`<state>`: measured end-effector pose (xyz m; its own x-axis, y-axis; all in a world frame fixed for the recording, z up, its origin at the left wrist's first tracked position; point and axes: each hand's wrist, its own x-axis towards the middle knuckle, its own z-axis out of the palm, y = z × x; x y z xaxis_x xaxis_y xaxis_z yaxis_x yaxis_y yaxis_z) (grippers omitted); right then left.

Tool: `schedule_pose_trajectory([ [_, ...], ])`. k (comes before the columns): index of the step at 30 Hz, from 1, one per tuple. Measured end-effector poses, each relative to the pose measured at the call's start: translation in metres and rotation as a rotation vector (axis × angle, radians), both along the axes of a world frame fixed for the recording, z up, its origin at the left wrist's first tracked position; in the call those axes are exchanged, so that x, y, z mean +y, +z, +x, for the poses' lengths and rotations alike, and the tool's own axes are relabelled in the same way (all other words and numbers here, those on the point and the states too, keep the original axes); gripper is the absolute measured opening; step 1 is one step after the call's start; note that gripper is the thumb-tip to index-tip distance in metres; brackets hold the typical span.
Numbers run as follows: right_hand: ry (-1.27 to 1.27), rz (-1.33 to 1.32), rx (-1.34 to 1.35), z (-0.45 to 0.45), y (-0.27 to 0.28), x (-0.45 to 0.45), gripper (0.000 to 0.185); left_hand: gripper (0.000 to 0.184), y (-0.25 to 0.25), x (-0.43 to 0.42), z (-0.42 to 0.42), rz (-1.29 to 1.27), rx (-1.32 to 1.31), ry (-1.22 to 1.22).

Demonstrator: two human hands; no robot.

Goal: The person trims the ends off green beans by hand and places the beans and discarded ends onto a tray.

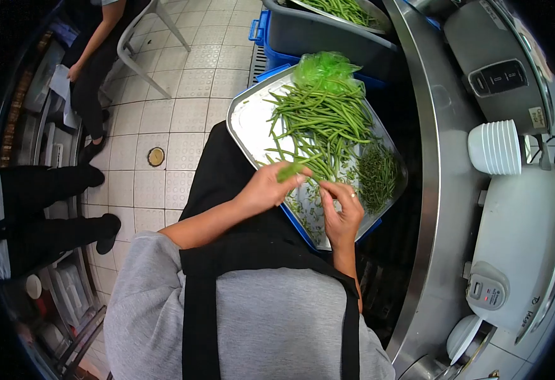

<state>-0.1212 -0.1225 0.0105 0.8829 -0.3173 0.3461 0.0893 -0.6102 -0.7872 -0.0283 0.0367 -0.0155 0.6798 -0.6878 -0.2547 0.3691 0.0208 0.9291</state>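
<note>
Over the near part of a white tray point(257, 121), my left hand point(270, 188) is closed on green beans, with a blurred green part showing at its fingers. My right hand point(342, 214), a ring on one finger, pinches the tip of a green bean point(312, 178) stretched between both hands. A large heap of green beans point(325, 120) fills the tray's far side. To the right lies a darker pile of thin trimmed pieces point(377, 177). Small bits of bean are scattered on the tray beneath my hands. A green plastic bag point(325, 69) sits at the tray's far edge.
A grey tub point(334, 35) behind the tray bears a further tray of green beans point(344, 9). Along the right runs a steel counter point(426, 190) with stacked white bowls point(494, 147) and rice cookers point(511, 253). Two other people stand at the left near shelves; a chair point(139, 44) is close by.
</note>
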Motion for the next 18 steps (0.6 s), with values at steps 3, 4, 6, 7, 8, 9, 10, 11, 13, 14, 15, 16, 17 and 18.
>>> schedule_pose_trajectory([
  [3,0.038,0.261,0.045,-0.014,0.003,-0.001,0.014,0.023,0.005,-0.010,-0.008,0.021,-0.711,-0.100],
  [4,0.017,0.399,0.079,-0.017,0.002,-0.001,0.014,0.021,0.003,-0.010,-0.011,0.038,-0.756,-0.105],
  [6,-0.018,0.675,0.142,-0.019,-0.001,0.001,0.013,0.019,0.001,-0.011,-0.012,0.077,-0.852,-0.111],
  [7,-0.019,0.553,0.127,-0.019,-0.005,-0.002,0.015,0.017,0.004,-0.009,-0.012,0.085,-0.825,-0.107],
  [8,0.002,0.379,0.144,-0.021,-0.002,-0.005,0.017,0.017,0.006,-0.007,-0.010,0.099,-0.839,-0.114],
  [9,0.023,0.203,0.161,-0.022,0.008,-0.005,0.018,0.017,0.007,-0.003,-0.009,0.112,-0.853,-0.121],
  [10,0.044,0.026,0.178,-0.024,0.013,-0.006,0.019,0.017,0.007,-0.001,-0.008,0.124,-0.865,-0.126],
  [11,0.061,-0.107,0.103,-0.025,0.008,-0.007,0.023,0.017,0.008,0.001,-0.007,0.146,-0.865,-0.130],
  [13,0.066,-0.287,0.063,-0.025,0.001,-0.005,0.023,0.017,0.009,0.003,-0.007,0.193,-0.863,-0.139],
  [14,0.065,-0.375,0.045,-0.026,0.000,-0.003,0.024,0.017,0.007,0.003,-0.008,0.200,-0.860,-0.157],
  [15,0.045,-0.410,0.035,-0.024,-0.001,-0.002,0.023,0.017,0.005,0.002,-0.009,0.206,-0.857,-0.177],
  [16,0.015,-0.414,0.041,-0.025,-0.003,-0.002,0.021,0.017,0.002,0.000,-0.010,0.211,-0.854,-0.199],
  [17,-0.014,-0.419,0.045,-0.025,-0.006,-0.002,0.018,0.017,0.000,-0.002,-0.012,0.189,-0.847,-0.222],
  [18,-0.042,-0.424,0.049,-0.025,-0.010,-0.002,0.016,0.016,-0.001,-0.004,-0.015,0.168,-0.840,-0.244],
])
